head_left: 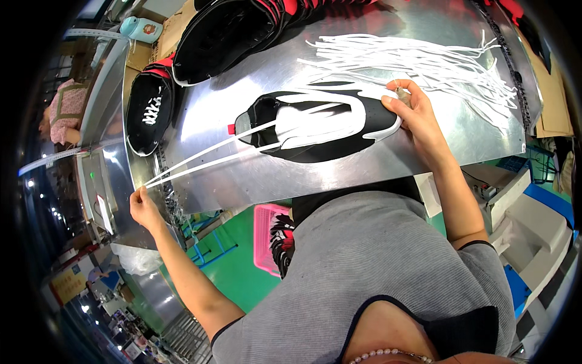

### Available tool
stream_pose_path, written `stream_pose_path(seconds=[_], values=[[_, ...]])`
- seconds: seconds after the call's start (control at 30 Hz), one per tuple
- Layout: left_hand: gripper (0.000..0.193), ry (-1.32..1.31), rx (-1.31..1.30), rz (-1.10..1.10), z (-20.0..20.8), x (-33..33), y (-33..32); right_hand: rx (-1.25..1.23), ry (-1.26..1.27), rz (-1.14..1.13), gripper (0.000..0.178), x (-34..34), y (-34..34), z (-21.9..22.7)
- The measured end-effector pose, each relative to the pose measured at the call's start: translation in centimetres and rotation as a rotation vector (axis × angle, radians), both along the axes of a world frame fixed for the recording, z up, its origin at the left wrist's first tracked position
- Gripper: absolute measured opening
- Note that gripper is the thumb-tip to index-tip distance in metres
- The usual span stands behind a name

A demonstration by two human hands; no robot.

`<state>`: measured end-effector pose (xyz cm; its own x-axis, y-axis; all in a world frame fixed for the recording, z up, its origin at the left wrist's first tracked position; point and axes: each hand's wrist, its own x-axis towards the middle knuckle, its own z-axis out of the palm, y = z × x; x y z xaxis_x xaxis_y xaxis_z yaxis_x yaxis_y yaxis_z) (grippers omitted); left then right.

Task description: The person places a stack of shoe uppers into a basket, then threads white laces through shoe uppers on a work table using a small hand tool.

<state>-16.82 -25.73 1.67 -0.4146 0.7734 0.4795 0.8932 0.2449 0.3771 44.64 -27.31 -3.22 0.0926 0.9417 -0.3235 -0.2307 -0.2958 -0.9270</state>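
A black-and-white shoe upper (382, 115) lies on the metal table before me, its white-lined opening facing up and a small red tab at its left end. Two white stretches of shoelace (209, 148) run taut from the upper out to the left. My left hand (144, 208) pinches their ends together, beyond the table's left part. At the upper's right end, my right hand (418, 115) is closed, with the thumb on its white edge. A small tan object (402, 95) shows between thumb and forefinger; its kind is unclear.
Loose white shoelaces (418, 64) lie in a bundle at the far right of the metal table (376, 173). Black-and-red shoe uppers (148, 115) stand at the far left, near a light-blue bottle (140, 28). Below is a pink basket (262, 239). Another person (68, 112) is off left.
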Motion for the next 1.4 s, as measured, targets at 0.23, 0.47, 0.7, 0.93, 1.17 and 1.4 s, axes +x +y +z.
stream_pose_path(seconds=[0.23,0.47,0.7,0.93,1.17,1.4], values=[[0.013,-0.41,0.032,-0.454,3.5,15.1,2.2,0.059,-0.299,0.092,0.028,-0.8,0.4,-0.1],[0.005,-0.278,-0.138,-1.168,7.8,34.0,2.6,0.281,-1.253,0.2,0.055,-0.4,1.5,1.4],[0.004,-0.113,-0.056,-1.136,4.8,37.9,3.7,0.58,-0.403,0.052,0.028,-1.8,1.5,2.2],[0.012,-0.412,-0.23,-0.894,3.4,38.8,3.4,0.268,0.015,0.108,0.016,-4.3,2.8,2.3],[0.073,-1.289,-1.209,-0.516,0.3,36.8,6.6,0.205,-0.094,0.05,0.02,-5.9,3.8,0.8],[0.034,-1.251,-0.886,-0.581,-0.7,38.8,4.0,0.212,-0.473,0.077,0.033,-6.0,2.6,0.7]])
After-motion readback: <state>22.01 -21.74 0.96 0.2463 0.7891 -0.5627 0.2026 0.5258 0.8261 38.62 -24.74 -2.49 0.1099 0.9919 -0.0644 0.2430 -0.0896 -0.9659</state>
